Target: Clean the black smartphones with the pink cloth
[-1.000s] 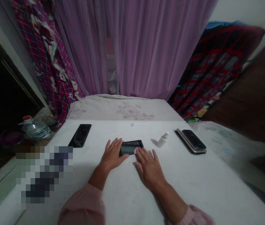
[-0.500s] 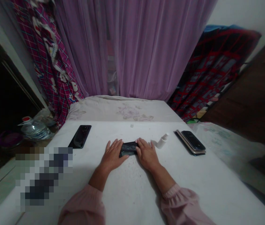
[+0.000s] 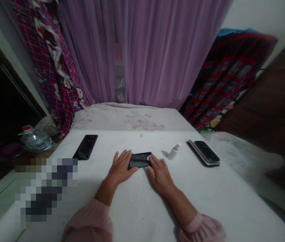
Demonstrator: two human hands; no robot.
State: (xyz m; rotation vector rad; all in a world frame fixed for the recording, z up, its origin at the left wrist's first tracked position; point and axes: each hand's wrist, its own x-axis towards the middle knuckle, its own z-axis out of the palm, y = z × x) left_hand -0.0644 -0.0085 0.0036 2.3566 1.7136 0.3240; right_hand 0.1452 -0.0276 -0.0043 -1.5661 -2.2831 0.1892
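Observation:
A black phone [image 3: 139, 161] lies flat and crosswise on the white tabletop in front of me. My left hand [image 3: 121, 168] grips its left end, thumb along the near edge and fingers at the far side. At the phone's right end, my right hand [image 3: 160, 175] presses a small pink-and-white piece [image 3: 149, 157], perhaps cloth, against the surface with its fingertips. Most of that piece is hidden under the fingers. A white spray bottle [image 3: 174, 152] stands just beyond my right hand.
Another dark phone [image 3: 86, 147] lies to the left, near a pixelated patch. Several stacked phones [image 3: 204, 153] sit at the right. A small pale cube-like piece [image 3: 141, 135] is at the back of the white table [image 3: 137, 208]. A large water bottle [image 3: 35, 138] stands off the table's left side.
My right hand has drawn back toward me and slightly right, uncovering more of the phone and the pink-and-white piece. The left hand stays at the phone's left end.

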